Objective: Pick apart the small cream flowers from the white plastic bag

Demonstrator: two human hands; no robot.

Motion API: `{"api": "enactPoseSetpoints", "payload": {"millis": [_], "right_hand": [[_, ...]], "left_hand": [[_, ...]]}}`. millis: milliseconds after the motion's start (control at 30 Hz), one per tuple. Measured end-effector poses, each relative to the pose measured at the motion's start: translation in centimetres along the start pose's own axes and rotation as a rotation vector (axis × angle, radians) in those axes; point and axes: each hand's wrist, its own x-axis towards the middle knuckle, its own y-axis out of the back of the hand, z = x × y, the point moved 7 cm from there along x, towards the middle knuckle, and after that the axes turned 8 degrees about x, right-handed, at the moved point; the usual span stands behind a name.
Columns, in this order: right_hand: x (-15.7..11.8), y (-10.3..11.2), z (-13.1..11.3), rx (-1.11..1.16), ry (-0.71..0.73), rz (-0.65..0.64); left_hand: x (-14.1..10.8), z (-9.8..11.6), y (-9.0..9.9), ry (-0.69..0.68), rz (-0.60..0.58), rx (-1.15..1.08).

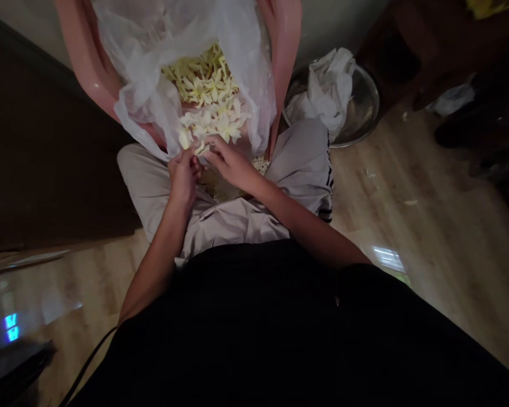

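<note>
Pinching closely, the left hand [183, 178] and right hand [229, 163] hold a small pale flower [200, 148] between them, just below a heap of cream flowers [207, 96] inside a clear plastic bag [139, 73] lining a pink tub [82, 62]; a steel bowl [365, 102] sits beyond the right hand.

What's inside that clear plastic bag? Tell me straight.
Pale yellow flowers lie heaped inside the clear plastic bag, which sits in a pink plastic tub. The heap and the bag's folds cover the tub's bottom, so it cannot be seen.
</note>
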Motion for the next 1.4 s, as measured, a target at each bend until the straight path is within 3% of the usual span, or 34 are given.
{"api": "enactPoseSetpoints", "payload": {"millis": [67,167,333,500,567,633,767,933,1033,1100,1167,1300,1400], "right_hand": [[-0.3,0.1,-0.9,-0.163,0.136,-0.029],[-0.9,0.0,-1.7,-0.385,0.215,-0.092],[-1.6,-0.5,-2.9,-0.708,0.211,-0.183],[-1.5,-0.9,-2.3,-0.747,0.132,-0.169],[-1.1,-0.9,-1.5,-0.678,0.094,-0.140],[-0.6,-0.7,-0.6,-0.548,0.034,-0.086],[0.3,-0.3,1.6,-0.144,-0.163,0.031],[-0.5,-1.2,3.1,0.484,-0.461,0.028],[-0.8,-1.6,2.5,0.655,-0.490,-0.022],[-0.8,-1.6,2.4,0.618,-0.472,-0.030],[-0.5,-1.2,2.0,0.472,-0.371,-0.018],[-0.4,-0.7,-0.1,-0.003,-0.042,-0.054],[-1.0,-0.8,-0.8,-0.312,0.016,-0.124]], "left_hand": [[0.0,-0.3,-0.3,0.104,-0.071,-0.052],[-0.5,-0.5,-1.0,0.238,-0.198,-0.079],[-1.0,-1.3,-1.3,0.377,-0.340,-0.060],[-1.0,-2.0,-1.5,0.378,-0.436,-0.026],[-0.9,-2.2,-1.4,0.346,-0.408,0.015],[-0.5,-2.1,-0.9,0.271,-0.305,0.069],[-0.1,-0.8,0.0,0.018,-0.085,0.259],[-1.5,2.6,-0.7,-0.410,-0.063,0.584],[-2.2,3.6,-1.1,-0.511,-0.056,0.647],[-2.0,3.4,-0.8,-0.464,-0.024,0.597],[-1.4,2.5,-0.2,-0.326,0.017,0.452],[-0.3,0.2,0.9,0.007,0.059,0.137],[0.0,-0.5,0.9,0.141,0.006,0.051]]}}
